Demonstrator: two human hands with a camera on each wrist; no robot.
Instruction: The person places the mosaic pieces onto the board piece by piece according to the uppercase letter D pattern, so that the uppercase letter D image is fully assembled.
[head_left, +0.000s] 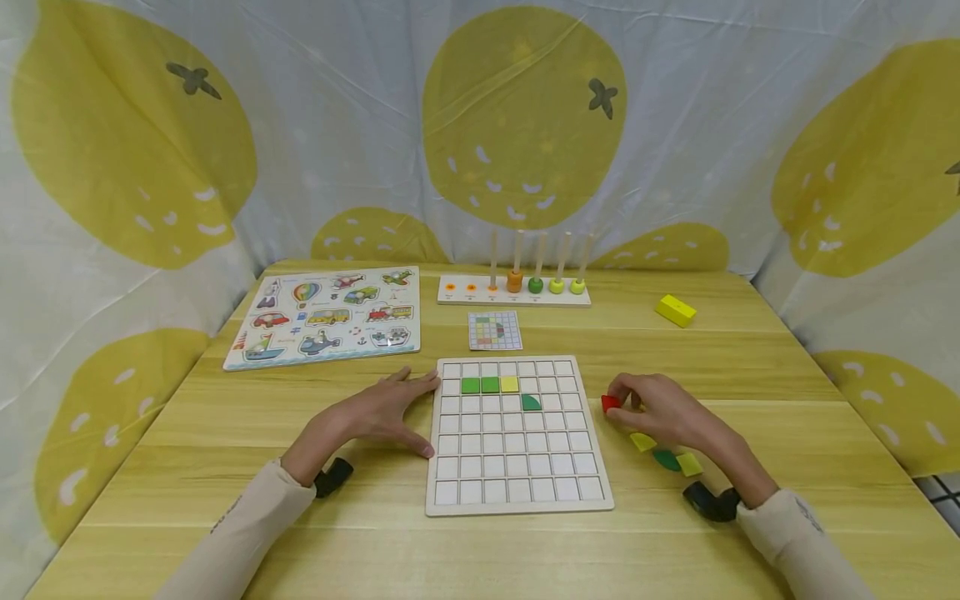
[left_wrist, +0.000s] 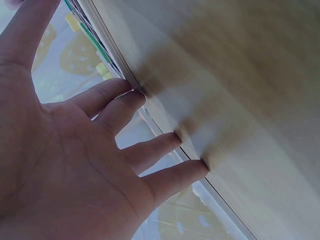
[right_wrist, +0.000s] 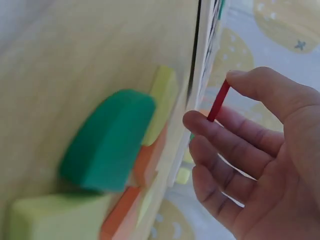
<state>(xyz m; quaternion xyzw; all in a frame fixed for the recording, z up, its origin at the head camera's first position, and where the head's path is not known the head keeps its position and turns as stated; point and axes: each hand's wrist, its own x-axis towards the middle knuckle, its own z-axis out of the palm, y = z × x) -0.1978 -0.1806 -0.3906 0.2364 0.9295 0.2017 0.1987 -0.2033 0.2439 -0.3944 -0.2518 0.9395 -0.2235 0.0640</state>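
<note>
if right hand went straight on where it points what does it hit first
Probably the right edge of the pale wooden grid board, across a gap from the right hand and its pinched flat red piece, though the hand's height is unclear.

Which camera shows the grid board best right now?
The head view: it shows the grid board from above, with its rows of squares and the four pieces on it. Both wrist views catch only a thin edge of the board, so its squares can't be read there.
</note>
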